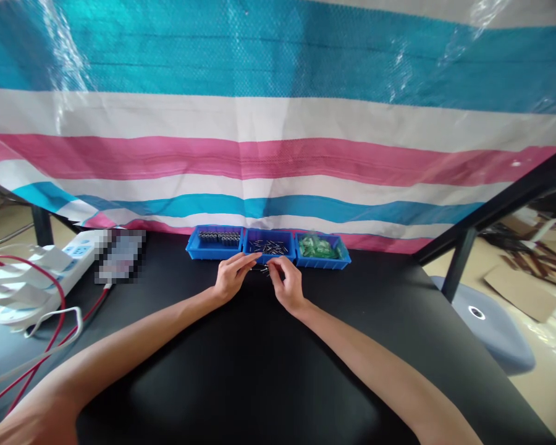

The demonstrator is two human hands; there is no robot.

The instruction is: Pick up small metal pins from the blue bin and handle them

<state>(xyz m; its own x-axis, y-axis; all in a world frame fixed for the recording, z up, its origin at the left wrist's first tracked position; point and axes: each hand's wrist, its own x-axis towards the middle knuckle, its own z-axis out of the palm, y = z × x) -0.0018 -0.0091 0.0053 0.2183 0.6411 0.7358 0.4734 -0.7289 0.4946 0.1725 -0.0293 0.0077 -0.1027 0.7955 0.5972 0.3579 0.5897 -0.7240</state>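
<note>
Both my arms reach out over a black table [241, 371] toward three small blue trays at its far edge. My left hand [230, 276] and my right hand [286, 283] meet in front of the middle tray [269, 247], which holds several small dark metal parts. Both hands have their fingertips pinched together on a tiny dark part between them, too small to name. The left tray [215, 242] holds a row of dark cylindrical pieces. The right tray [323, 250] holds green parts in clear plastic.
A white power strip [50, 272] with red and white cables [41, 346] lies at the table's left. A striped plastic tarp [278, 123] hangs behind the trays. A black frame bar [500, 204] and a grey-blue stool [491, 327] stand to the right.
</note>
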